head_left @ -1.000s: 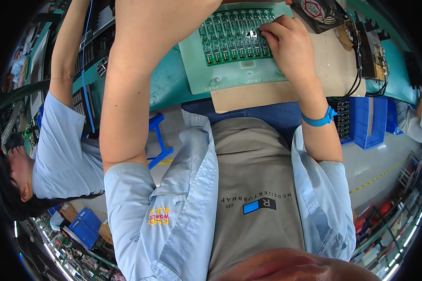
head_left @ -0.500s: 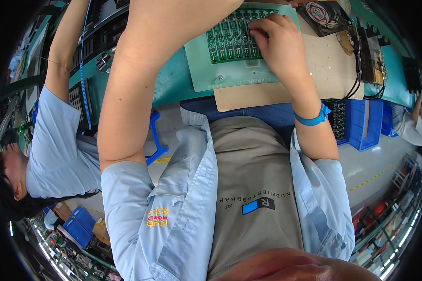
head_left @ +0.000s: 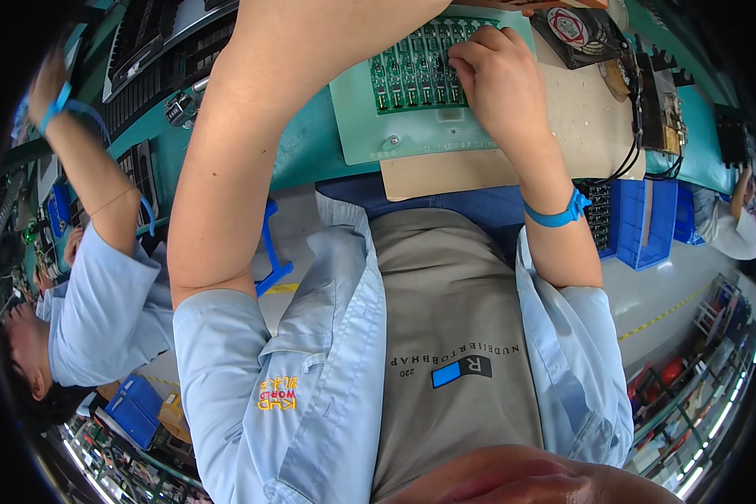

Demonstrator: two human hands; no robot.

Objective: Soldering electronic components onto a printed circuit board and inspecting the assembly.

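Observation:
A panel of small green circuit boards [head_left: 416, 71] sits in a pale green plate [head_left: 365, 139] on the bench. Over the panel's right part is my right hand [head_left: 506, 88], with a blue band round its wrist. Its fingers are curled, thumb and forefinger drawn together at the boards; whatever is between them is too small or hidden to make out. My left arm [head_left: 244, 126] is raised and crosses above the panel's upper left. The left hand lies beyond the top edge of the picture.
Brown cardboard [head_left: 592, 118] lies under the plate. A black fan [head_left: 575, 34] stands at the upper right, near dark cables [head_left: 634, 126]. Blue bins [head_left: 643, 223] are below the bench on the right. At the left, a co-worker's arm [head_left: 101, 185] reaches over the bench.
My right hand stays at the boards with hardly any shift. The co-worker's arm at the left has swung farther left. The view has shifted slightly.

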